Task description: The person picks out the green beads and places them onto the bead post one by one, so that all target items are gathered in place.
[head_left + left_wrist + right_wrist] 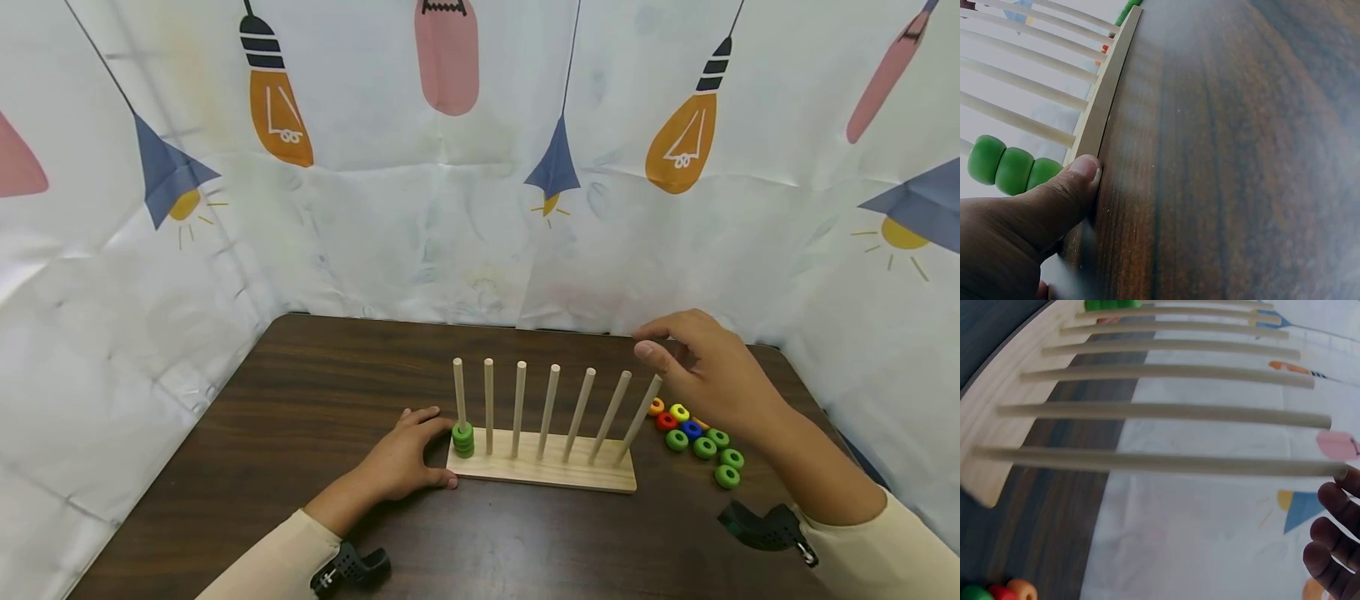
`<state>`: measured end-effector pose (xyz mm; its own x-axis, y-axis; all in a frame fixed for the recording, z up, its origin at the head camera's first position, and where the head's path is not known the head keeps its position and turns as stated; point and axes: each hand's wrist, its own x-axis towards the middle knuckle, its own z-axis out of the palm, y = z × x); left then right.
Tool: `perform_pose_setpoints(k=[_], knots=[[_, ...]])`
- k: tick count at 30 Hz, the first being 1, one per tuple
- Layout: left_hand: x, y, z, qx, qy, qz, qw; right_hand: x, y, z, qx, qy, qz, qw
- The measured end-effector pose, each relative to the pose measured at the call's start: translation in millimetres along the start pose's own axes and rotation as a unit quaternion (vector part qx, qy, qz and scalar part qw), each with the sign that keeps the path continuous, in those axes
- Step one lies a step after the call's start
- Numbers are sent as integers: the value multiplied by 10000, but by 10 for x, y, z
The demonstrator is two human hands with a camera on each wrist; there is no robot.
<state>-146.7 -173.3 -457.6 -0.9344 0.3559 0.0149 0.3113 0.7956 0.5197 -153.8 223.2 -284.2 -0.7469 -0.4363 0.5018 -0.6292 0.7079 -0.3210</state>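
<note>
A pale wooden peg board [540, 472] with a row of several upright pegs stands on the table. Several green rings [463, 442] are stacked on its leftmost peg. My left hand [405, 454] holds the board's left end, with the thumb [1079, 178] against the front edge in the left wrist view. Over the right side of the table, my right hand [712, 375] is raised, fingers loosely bent, with nothing seen between them. Its fingers [1329, 534] are near the tip of the rightmost peg [1210, 464] in the right wrist view.
Loose rings lie right of the board: several green ones [727, 477], a red ring [666, 422], a blue ring [692, 430], a yellow ring [679, 412] and orange ones [656, 407]. A white printed sheet [480, 242] hangs behind the dark wooden table [337, 358].
</note>
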Motion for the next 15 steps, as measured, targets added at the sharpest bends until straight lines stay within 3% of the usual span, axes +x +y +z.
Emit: perform_pose_setpoints(k=[15], knots=[[6,-10,4,0,21,91,10000,-475,355,-24,-66,-69,734,9973]])
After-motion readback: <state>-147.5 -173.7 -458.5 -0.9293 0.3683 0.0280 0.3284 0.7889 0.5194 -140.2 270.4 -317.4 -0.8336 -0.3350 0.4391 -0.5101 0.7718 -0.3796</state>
